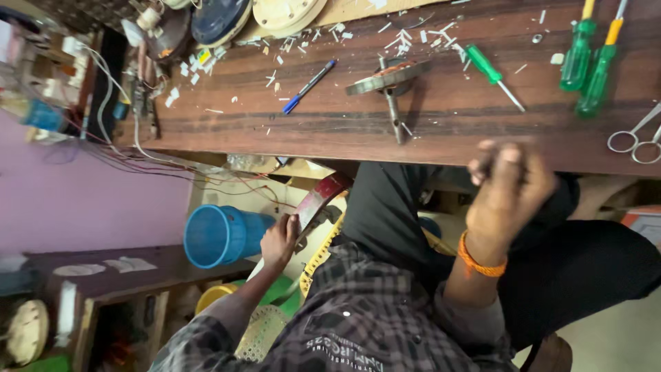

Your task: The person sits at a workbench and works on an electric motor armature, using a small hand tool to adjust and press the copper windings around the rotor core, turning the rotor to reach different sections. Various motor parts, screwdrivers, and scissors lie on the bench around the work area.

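The person is sitting at a dark wooden bench (330, 124), looking down over their own lap. The left hand (279, 241) is reaching down beside the knee, its fingers (290, 226) wrapping around the lower end of a curved dark-red piece (318, 201) that is leaning up toward the bench edge. A blue bucket (219, 235) is standing just beside that hand, on the side away from the leg. The right hand (508, 189) is lifting in front of the bench edge, an orange band (480, 264) circling its wrist; its fingers are curling loosely (the blur is hiding whether they are pinching anything). On the bench, a round metal part on a shaft (391, 83) is lying between a blue pen (310, 85) and a green screwdriver (493, 74). Two more green screwdrivers (591, 62) and scissors (637, 138) are lying farther right, among white scraps.
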